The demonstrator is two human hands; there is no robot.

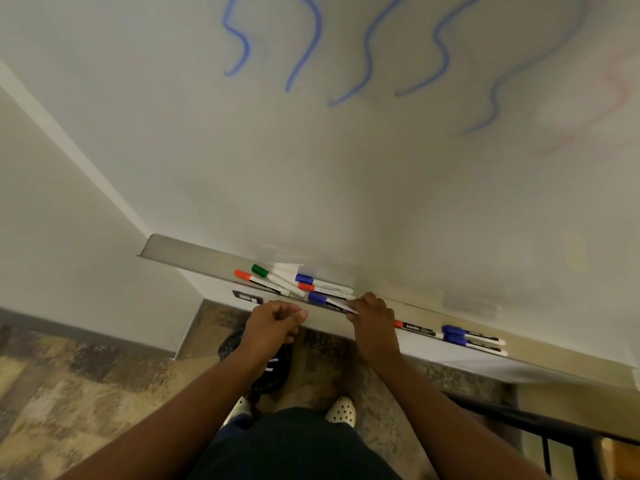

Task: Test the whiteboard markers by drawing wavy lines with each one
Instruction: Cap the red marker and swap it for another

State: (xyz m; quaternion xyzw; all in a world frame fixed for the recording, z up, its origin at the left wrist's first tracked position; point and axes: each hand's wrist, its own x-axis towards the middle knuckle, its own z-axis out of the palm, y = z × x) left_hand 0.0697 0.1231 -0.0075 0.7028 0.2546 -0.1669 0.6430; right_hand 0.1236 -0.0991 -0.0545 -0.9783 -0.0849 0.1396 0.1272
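A: Room, L to R?
B: Patterned floor (pixel 86 393), whiteboard (pixel 311 185) w/ blue wavy lines (pixel 367 53), tray (pixel 194 252) of markers (pixel 294 282).
A: Hands?
B: Left hand (pixel 273 323) grip curled, nothing visible in it. Right hand (pixel 374 317) grip pinching blue-capped marker (pixel 329 301) at tray lip.

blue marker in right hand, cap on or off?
On. The blue cap sits on the marker that the right hand grips at its other end.

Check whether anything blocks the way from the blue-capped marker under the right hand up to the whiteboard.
Nothing visible does. The right hand grips the blue-capped white marker at the metal tray's front edge. Above it lies bare white board surface, with the blue wavy lines higher up.
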